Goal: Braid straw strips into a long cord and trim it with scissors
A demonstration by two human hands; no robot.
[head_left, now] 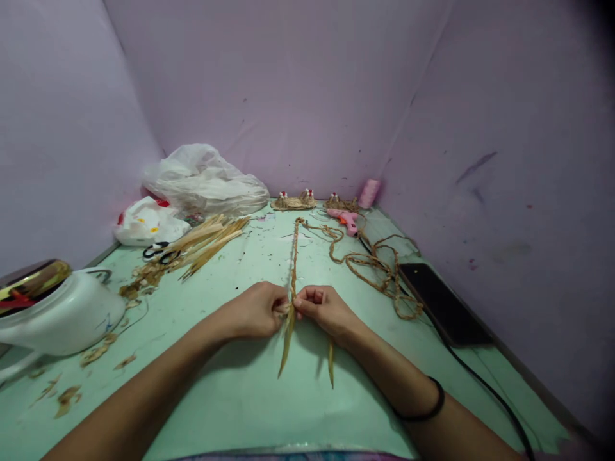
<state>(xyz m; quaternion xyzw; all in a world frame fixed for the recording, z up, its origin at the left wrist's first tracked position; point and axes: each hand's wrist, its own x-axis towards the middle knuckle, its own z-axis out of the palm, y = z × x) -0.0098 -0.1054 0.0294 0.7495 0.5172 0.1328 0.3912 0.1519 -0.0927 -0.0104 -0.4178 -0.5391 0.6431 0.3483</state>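
A thin braid of dried plant fibre (295,262) runs from a small fixing point at the back of the table straight toward me. At its near end my left hand (262,310) and my right hand (323,309) meet, both with fingers closed on the braid. Loose flat strips (287,346) hang down between the hands. Another strip end (331,365) shows below my right wrist. A dark band (425,410) circles my right forearm. Beyond the fixing point, a long finished braid (365,259) lies in loose loops on the right.
At left are dried strips (211,240), scissors (166,253), scraps (67,400) and a white pitcher-like container (86,314). Plastic bags (206,182) lie at the back left. A pink glue gun (343,219), thread spool (369,193), small woven pieces (294,202) and a phone (444,304) are farther right.
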